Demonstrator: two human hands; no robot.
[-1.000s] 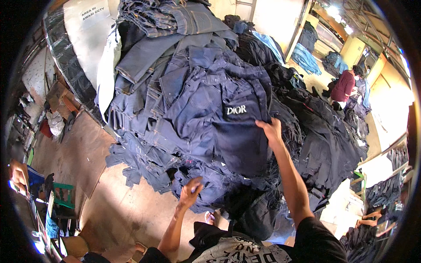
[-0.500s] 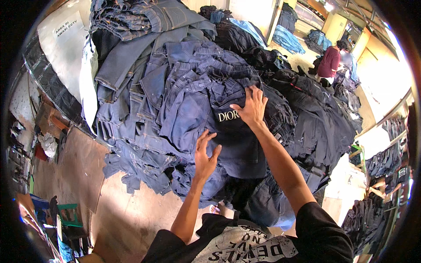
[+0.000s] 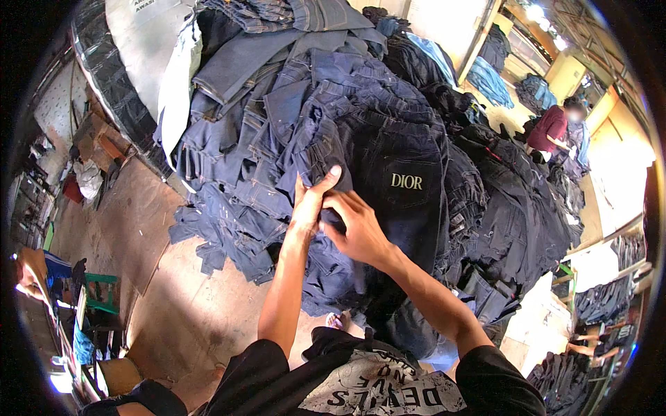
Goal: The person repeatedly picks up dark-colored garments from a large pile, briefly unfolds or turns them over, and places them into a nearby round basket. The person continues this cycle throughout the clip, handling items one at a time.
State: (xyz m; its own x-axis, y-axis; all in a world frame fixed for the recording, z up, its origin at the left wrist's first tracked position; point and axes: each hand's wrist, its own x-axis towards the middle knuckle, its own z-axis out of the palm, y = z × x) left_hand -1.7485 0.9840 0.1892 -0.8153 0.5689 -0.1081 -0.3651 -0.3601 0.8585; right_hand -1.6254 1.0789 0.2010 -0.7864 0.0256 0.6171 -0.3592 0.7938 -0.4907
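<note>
In front of me rises a big heap of dark blue denim trousers (image 3: 239, 149). My left hand (image 3: 309, 202) is closed on a bunched pair of denim trousers (image 3: 320, 149), thumb lying over the cloth. Beside it, almost touching, my right hand (image 3: 359, 227) has its fingers curled in; whatever they pinch is hidden. To the right of both hands lies a darker pair of trousers (image 3: 406, 149), spread flat with pale lettering on its back pocket.
Black garments (image 3: 510, 208) continue the heap to the right. A white sheet (image 3: 179, 90) hangs at the left edge of the pile. Far right, a person in a maroon top (image 3: 549, 130) stands by more clothes. A green chair (image 3: 102, 294) is at the lower left.
My right hand has left the lettered trousers and come down beside my left. My left hand has closed on bunched denim. The view has shifted, so the heap's right side shows differently.
</note>
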